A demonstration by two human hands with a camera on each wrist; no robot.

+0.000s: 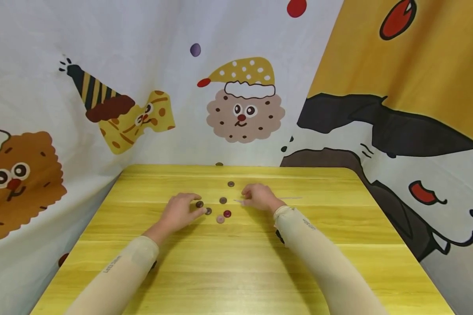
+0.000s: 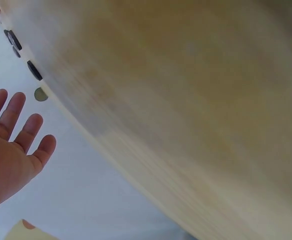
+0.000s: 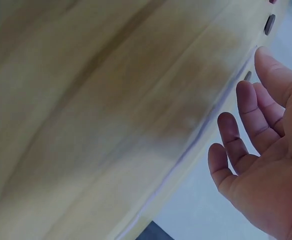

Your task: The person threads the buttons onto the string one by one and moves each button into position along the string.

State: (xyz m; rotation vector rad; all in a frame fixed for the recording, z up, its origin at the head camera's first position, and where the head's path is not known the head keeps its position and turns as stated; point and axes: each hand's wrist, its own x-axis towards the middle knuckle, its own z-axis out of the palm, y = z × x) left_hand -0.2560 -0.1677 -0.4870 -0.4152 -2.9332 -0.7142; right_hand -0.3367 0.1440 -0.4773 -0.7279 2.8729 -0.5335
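Several round buttons lie loosely grouped on the table. My left hand (image 1: 178,213) is beside two dark ones, with a finger near the left button (image 1: 199,204) and the thumb at the other (image 1: 208,211); whether it touches them I cannot tell. In the left wrist view the fingers of that hand (image 2: 16,145) are spread. A thin pale purple string (image 1: 291,197) runs across the table behind my right hand (image 1: 259,197). The right wrist view has this hand (image 3: 266,145) with loosely bent fingers, its thumb near the string (image 3: 186,150). Neither hand visibly holds anything.
Near the middle are a red button (image 1: 227,214), a pinkish button (image 1: 220,219) and two brownish ones, one centre (image 1: 223,200), one farther back (image 1: 231,184). A printed cloth (image 1: 173,144) hangs behind the yellow wooden table (image 1: 228,271).
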